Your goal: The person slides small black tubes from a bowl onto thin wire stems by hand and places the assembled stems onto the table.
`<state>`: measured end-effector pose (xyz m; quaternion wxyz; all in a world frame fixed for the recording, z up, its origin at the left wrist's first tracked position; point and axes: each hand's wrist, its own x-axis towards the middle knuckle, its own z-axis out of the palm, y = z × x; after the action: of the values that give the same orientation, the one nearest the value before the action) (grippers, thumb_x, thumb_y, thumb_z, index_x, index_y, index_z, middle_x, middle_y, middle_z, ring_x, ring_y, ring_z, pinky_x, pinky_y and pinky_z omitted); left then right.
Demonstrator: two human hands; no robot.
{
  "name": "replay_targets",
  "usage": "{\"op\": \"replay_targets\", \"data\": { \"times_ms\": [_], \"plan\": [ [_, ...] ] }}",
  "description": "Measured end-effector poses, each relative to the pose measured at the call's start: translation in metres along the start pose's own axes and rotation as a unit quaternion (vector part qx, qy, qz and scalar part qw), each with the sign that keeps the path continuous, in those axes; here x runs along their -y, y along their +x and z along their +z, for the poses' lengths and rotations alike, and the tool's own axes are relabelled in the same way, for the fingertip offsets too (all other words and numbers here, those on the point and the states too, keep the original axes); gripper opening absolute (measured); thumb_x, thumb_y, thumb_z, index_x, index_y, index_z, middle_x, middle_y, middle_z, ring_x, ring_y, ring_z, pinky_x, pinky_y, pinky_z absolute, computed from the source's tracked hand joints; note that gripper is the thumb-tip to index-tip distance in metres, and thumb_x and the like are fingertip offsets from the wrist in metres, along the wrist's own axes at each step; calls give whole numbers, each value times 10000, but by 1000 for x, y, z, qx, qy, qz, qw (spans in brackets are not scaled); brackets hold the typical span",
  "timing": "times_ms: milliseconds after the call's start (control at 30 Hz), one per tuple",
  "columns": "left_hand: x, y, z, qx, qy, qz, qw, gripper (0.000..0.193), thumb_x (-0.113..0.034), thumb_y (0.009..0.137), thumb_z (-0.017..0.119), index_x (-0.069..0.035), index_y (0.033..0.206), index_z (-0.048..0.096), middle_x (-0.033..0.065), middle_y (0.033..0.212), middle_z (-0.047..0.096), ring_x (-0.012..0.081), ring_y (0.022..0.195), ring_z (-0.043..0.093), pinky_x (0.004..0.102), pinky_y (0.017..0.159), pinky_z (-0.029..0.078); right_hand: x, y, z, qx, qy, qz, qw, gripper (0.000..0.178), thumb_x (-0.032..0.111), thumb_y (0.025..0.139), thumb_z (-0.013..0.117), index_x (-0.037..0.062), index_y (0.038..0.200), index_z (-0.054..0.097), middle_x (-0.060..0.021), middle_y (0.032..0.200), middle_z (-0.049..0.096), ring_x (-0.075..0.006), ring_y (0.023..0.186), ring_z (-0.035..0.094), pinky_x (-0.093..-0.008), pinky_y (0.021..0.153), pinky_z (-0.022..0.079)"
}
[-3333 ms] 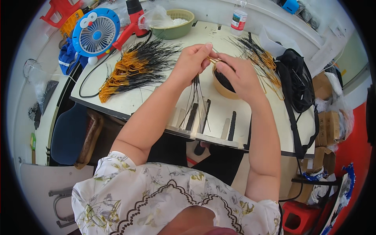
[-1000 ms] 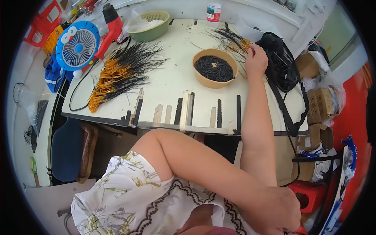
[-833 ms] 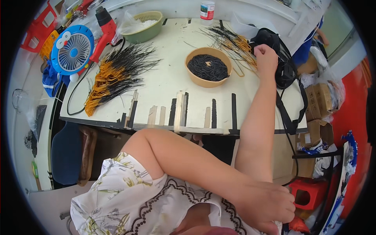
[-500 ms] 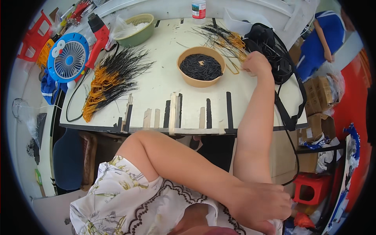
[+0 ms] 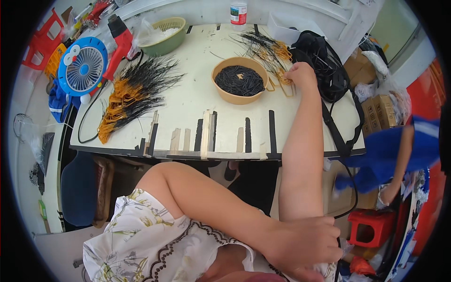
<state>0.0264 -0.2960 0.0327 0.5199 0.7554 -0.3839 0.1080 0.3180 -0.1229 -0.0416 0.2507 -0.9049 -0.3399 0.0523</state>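
My right hand (image 5: 301, 76) reaches to the far right of the table, thumb and fingers pinched at the yellow end of a thin yellow-and-black wire (image 5: 284, 78). Beside it lies a loose spread of similar wires (image 5: 263, 45). My left hand (image 5: 305, 246) crosses in front of my body and is closed over my right upper arm, close to the sleeve. Left of my right hand stands a tan bowl (image 5: 238, 97) holding many short black pieces. A larger bundle of yellow-and-black wires (image 5: 124, 101) lies at the table's left.
Along the left are a blue fan (image 5: 83, 69), a red heat gun (image 5: 122, 44) and a green basket (image 5: 165, 46). A black mesh bag (image 5: 329, 75) with a strap lies at the right. A person in blue (image 5: 394, 152) is near the table's right side, above a red stool (image 5: 371, 226).
My right hand has shifted slightly left, and the yellow wire ends by it have moved. The person in blue has come closer, from the far right down to the table's right side.
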Motion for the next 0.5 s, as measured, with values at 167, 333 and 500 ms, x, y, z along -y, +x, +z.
{"op": "replay_targets", "data": {
  "times_ms": [167,333,500],
  "plan": [
    [14,-5,4,-87,21,11,996,243,-278,824,586,-41,867,553,80,869,541,251,896,470,365,843,315,-15,6,-10,-80,85,-38,992,125,129,666,725,56,756,678,-94,714,658,-195,679,631,-315,656,485],
    [6,-6,3,-69,-5,25,997,212,-251,845,568,-41,870,551,74,897,542,249,907,456,375,847,310,-9,3,-6,-86,96,-45,991,114,153,680,712,75,759,686,-88,722,660,-182,685,628,-312,656,486],
    [9,-13,-1,-112,-10,49,992,154,-192,836,572,-46,884,558,71,878,544,262,972,459,402,899,301,2,-14,-36,171,-112,22,979,233,213,686,743,11,640,636,-80,583,613,-166,519,572,-311,521,453]
  ]
}}
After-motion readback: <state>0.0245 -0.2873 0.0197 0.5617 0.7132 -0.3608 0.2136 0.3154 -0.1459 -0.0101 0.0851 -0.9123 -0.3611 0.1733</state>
